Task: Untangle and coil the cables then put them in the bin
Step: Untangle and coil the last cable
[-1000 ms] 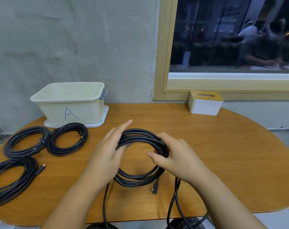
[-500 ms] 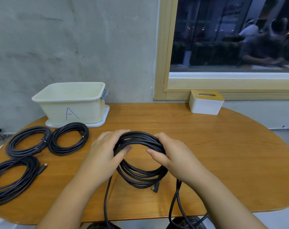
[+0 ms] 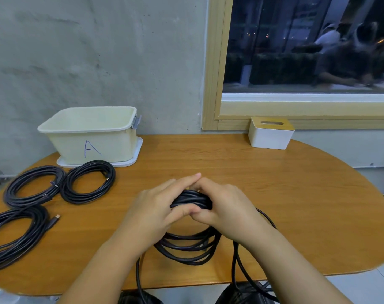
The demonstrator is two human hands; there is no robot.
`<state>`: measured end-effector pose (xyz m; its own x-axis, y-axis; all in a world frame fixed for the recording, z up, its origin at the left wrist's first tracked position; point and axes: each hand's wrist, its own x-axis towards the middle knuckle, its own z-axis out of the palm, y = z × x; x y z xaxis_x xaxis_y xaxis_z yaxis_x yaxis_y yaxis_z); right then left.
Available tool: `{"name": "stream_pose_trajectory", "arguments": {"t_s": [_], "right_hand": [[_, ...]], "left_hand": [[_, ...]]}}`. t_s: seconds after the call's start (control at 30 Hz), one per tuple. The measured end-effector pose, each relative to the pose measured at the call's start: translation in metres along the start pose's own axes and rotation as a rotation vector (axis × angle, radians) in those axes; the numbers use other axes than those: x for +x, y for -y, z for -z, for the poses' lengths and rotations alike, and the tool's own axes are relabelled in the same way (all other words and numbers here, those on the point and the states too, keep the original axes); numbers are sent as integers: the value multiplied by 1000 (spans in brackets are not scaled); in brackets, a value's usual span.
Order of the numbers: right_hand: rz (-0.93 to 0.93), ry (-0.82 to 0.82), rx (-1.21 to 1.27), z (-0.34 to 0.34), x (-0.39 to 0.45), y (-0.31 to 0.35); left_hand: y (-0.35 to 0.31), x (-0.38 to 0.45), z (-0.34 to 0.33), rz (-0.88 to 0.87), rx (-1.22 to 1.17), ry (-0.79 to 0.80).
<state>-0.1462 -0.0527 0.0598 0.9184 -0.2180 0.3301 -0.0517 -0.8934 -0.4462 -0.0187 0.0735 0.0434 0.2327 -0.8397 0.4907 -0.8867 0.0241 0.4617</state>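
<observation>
Item: black round-sheathed cable coil, lying near-flat on the oval wooden table, its long axis running from the grip back toward the person. Left hand and right hand meet at the far arc, both clamped round the bundled strands. Loose tails drop off the near table edge. Left of the grip: three coiled black cables; beyond them, cream plastic bin marked "A".

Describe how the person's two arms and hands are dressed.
Both forearms are bare, with no sleeves in view. The left hand and right hand wear no gloves; no rings, watch or bracelets show on the visible parts. Fingernails look short and unpainted.
</observation>
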Motion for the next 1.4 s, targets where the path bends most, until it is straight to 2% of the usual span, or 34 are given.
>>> {"name": "stream_pose_trajectory", "arguments": {"t_s": [0.17, 0.4, 0.6, 0.83, 1.0, 1.1, 1.3, 1.4], "right_hand": [[-3, -79, -18, 0, 2, -2], [-85, -4, -144, 8, 0, -7], [-202, 37, 82, 6, -4, -14], [-224, 37, 360, -8, -15, -15], [-179, -49, 349, -11, -13, -10], [-169, -33, 302, -9, -13, -7], [-156, 65, 102, -4, -8, -5], [-144, 128, -58, -1, -5, -2]], "left_hand": [[4, -3, -9, -10, -59, -142], [6, -1, 1, 14, -200, -286], [1, 0, 9, 110, -295, -414], [0, -5, 14, 212, -430, -497], [4, -7, 13, 166, -397, -429], [13, -14, 13, 174, -370, -365], [22, -20, 15, 245, -138, -111], [20, -15, 19, 191, 93, -15]]}}
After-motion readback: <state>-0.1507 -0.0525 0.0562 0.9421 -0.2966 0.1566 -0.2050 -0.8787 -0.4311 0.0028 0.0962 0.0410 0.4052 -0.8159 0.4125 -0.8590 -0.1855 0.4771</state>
